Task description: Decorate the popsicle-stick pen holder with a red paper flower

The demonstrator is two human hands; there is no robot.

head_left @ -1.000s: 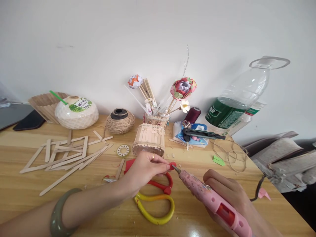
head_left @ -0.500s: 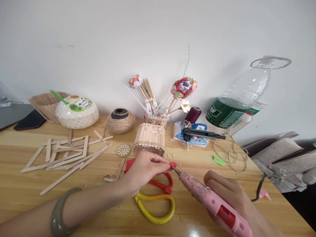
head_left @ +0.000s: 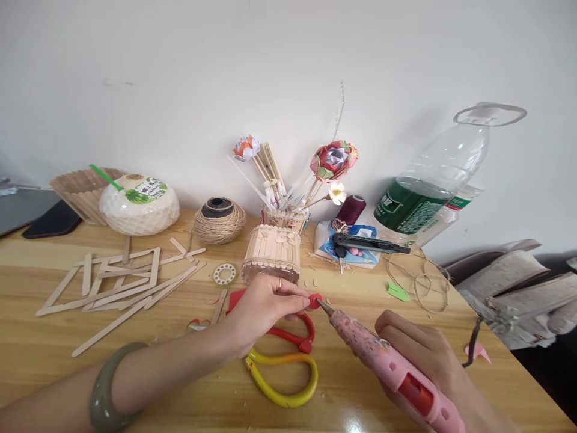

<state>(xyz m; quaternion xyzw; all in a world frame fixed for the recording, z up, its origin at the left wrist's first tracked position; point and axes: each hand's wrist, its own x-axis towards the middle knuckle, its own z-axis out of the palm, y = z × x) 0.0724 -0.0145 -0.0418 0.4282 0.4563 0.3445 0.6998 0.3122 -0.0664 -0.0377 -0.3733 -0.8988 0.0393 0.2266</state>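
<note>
Between thumb and fingertips, my left hand (head_left: 270, 304) pinches a small red piece (head_left: 314, 300), rounded in outline. My right hand (head_left: 417, 346) is wrapped round a pink hot glue gun (head_left: 383, 361), whose metal nozzle points left and meets the red piece. Beneath my left hand lie scissors with red and yellow handles (head_left: 293, 400), their blades mostly hidden by my arm. A larger red sheet (head_left: 235, 299) shows partly behind my left hand. Just beyond stands a small container faced with wooden craft sticks (head_left: 273, 249).
Loose craft sticks (head_left: 117, 294) spread over the left. Behind them are a white coconut (head_left: 139, 207) with a green straw and a twine spool (head_left: 219, 222). Paper flowers (head_left: 334, 161) stand at the back. A utility knife (head_left: 369, 243) and large bottle (head_left: 415, 204) are at right.
The glue gun's nozzle has shifted slightly on the red piece, and the piece has turned a little. Both hands keep their grips; the whole view has drifted slightly.
</note>
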